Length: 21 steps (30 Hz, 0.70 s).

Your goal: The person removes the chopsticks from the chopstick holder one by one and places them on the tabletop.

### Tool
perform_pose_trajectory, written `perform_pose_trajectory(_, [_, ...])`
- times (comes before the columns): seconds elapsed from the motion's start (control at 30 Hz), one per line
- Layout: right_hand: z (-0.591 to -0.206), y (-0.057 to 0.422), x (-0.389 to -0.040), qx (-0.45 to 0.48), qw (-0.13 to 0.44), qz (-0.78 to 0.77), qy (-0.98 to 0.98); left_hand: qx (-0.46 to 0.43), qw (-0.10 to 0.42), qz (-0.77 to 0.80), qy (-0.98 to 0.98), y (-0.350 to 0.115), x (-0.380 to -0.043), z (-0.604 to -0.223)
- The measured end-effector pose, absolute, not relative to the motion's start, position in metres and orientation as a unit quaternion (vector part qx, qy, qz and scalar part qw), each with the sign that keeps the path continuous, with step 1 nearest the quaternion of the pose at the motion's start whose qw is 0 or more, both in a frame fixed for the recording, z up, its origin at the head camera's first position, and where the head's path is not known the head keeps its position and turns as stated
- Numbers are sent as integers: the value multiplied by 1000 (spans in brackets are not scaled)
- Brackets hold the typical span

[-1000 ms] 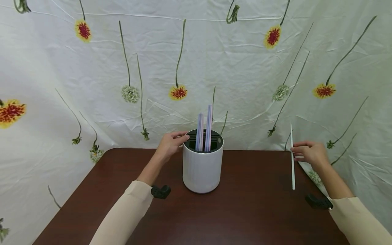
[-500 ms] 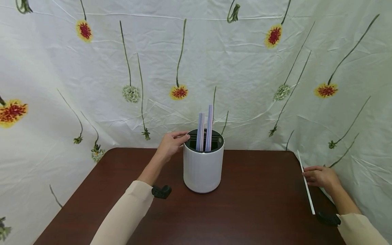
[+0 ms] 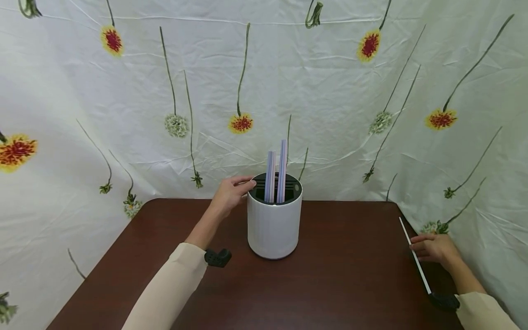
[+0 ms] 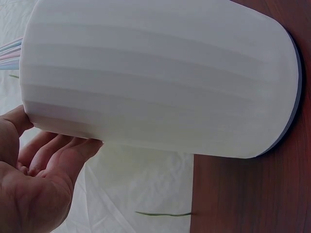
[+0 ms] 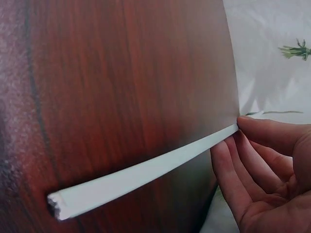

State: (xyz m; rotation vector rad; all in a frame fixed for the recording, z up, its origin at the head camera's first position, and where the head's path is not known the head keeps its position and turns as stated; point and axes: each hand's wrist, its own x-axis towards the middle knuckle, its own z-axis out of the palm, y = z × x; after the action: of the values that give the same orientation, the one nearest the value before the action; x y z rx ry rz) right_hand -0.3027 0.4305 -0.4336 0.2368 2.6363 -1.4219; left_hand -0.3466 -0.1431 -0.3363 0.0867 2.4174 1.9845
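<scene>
Nearer and farther right than one second ago, the right hand (image 3: 436,249) has come down along the right edge of the table (image 3: 338,261), and the white strip (image 3: 418,266) has swung from almost upright in the picture to a slant.

Head view: the strip is at the table's right side, its long axis running far to near, with the near end farther right, roughly following that edge. It extends both ways from the pinch, the longer part toward the near side. The right hand is the nearer one; the left hand (image 3: 228,193) is well apart, holding the far left rim of the white container (image 3: 273,231). Two groups of striped sticks (image 3: 269,176) stand upright in its dark top. Bare tabletop spreads between container and strip, and a flowered cloth (image 3: 330,91) rises behind the far edge.

Left wrist view: the thumb is at the rim, and the fingertips touch the container's outer wall.

Right wrist view: thumb and fingers pinch the strip narrowly, its free end pointing away over the wood; whether it touches the surface cannot be told.
</scene>
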Motion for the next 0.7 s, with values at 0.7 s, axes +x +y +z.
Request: perform_pose_trajectory(0.7, [-459,431,-305,110,55,-460,880,23,4,637,771,-143,-347,-336])
